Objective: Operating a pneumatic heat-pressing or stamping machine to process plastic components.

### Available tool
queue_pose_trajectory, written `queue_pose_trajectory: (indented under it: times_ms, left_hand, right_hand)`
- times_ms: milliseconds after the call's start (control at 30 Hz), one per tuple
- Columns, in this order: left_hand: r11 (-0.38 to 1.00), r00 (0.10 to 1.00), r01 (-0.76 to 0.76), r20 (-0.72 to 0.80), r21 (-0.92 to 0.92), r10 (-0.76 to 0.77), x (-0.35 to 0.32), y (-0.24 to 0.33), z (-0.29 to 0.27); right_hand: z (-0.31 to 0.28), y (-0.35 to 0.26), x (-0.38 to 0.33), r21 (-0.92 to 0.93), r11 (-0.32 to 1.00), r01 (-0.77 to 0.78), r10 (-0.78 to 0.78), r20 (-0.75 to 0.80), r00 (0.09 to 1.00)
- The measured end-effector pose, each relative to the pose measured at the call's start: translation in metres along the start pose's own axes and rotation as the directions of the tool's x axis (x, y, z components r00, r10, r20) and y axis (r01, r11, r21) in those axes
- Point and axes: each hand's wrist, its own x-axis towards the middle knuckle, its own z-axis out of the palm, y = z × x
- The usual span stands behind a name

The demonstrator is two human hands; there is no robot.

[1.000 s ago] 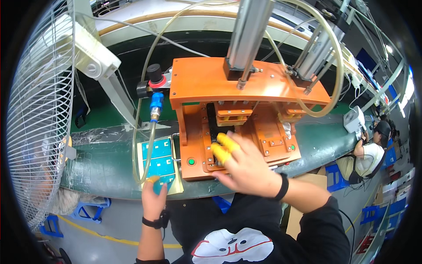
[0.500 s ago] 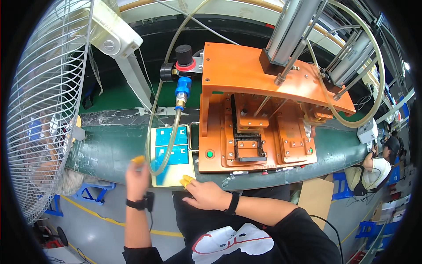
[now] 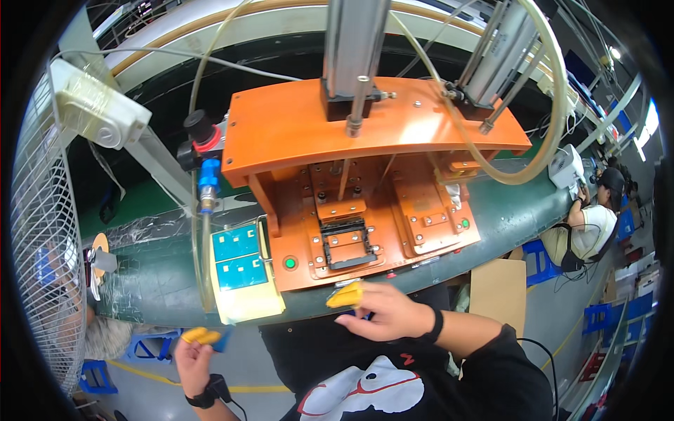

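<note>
My left hand (image 3: 192, 363), with yellow finger cots on its fingertips, is low on the left, off the bench's front edge. It pinches a small piece of blue film (image 3: 224, 339). My right hand (image 3: 394, 313), also in yellow finger cots, hovers before the orange press (image 3: 302, 277), fingers stretched forward and thumb apart. Nothing clearly shows in it. Left of the press lies a cream backing sheet (image 3: 246, 306) bearing blue film labels (image 3: 242, 274). A black frame-shaped part (image 3: 353, 264) sits in the press's left fixture.
Metal air cylinders (image 3: 349, 49) rise above the press, with a looping clear hose (image 3: 558, 91). A blue hose fitting (image 3: 209, 175) stands at its left. A wire fan guard (image 3: 42, 231) fills the left edge. Another person (image 3: 593, 217) sits far right.
The view has swung, shifting the press left in it. My left hand has drawn back from the backing sheet with the blue film. My right hand has moved right, before the press.
</note>
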Motion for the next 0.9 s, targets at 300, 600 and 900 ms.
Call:
queue_pose_trajectory:
  times_ms: [300,600,900]
  left_hand:
    - [0.990,0.872,0.065,0.489,-0.123,0.003,0.032,0.038,0.138]
    - [0.804,0.791,-0.490,0.559,0.336,0.249,0.068,0.089,0.194]
    - [0.748,0.819,-0.520,0.491,0.412,0.298,0.141,0.112,0.226]
  right_hand:
    - [-0.057,-0.014,0.012,-0.509,0.830,0.229,-0.351,-0.158,0.923]
    - [-0.066,0.016,0.030,-0.633,0.743,0.218,-0.323,-0.053,0.945]
    - [-0.156,-0.024,-0.035,-0.076,0.976,0.206,-0.219,-0.414,0.883]
